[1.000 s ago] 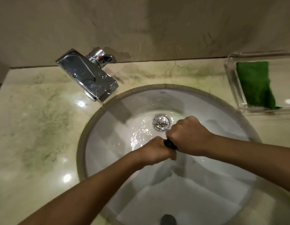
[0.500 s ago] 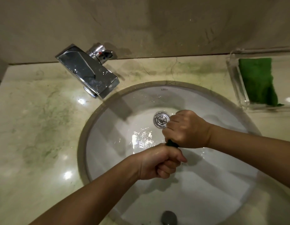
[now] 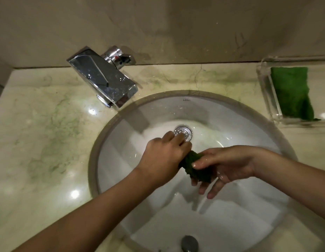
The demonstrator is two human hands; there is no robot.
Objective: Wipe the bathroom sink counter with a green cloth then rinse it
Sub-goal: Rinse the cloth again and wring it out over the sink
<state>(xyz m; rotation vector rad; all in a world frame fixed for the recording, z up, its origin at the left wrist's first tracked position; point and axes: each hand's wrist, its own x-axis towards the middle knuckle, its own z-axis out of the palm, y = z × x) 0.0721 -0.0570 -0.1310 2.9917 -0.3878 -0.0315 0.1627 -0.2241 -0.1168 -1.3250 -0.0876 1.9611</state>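
Note:
A wet, bunched green cloth (image 3: pixel 193 165) hangs over the white sink basin (image 3: pixel 240 211), just below the chrome drain (image 3: pixel 183 133). My left hand (image 3: pixel 165 157) grips the cloth's upper end in a fist. My right hand (image 3: pixel 223 166) lies under and beside the cloth's lower end, thumb on top and fingers stretched out loosely beneath it. Both hands look wet. The marble counter (image 3: pixel 41 135) surrounds the basin.
A chrome faucet (image 3: pixel 103 79) with its handle sits at the back left; no water runs from it. A clear tray (image 3: pixel 267 95) at the back right holds a second green cloth (image 3: pixel 292 91). A dark overflow cap (image 3: pixel 190 242) sits at the basin's near edge.
Both fists were twisting the cloth, almost hiding it. Now my right hand has opened and shifted right, my left hand has moved up toward the drain, and more cloth shows.

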